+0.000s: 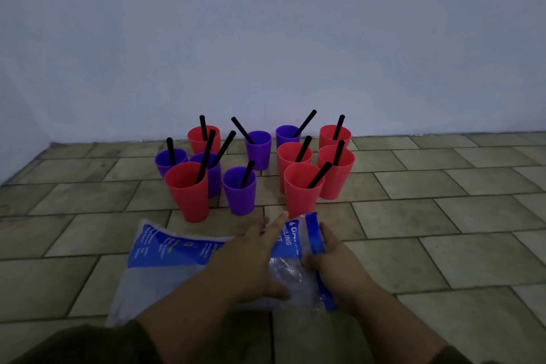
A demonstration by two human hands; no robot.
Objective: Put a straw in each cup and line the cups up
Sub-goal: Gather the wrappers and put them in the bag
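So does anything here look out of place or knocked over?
Nothing is tipped or spilled; the red cups and purple cups stand upright, each with a black straw. The odd part is the layout: they huddle in a loose cluster near the wall, not in a line. The plastic bag in front is wrinkled.

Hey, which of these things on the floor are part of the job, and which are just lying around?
Job: red cups, purple cups, black straws.
Lying about: plastic bag, under the left hand, gripped by the right hand.
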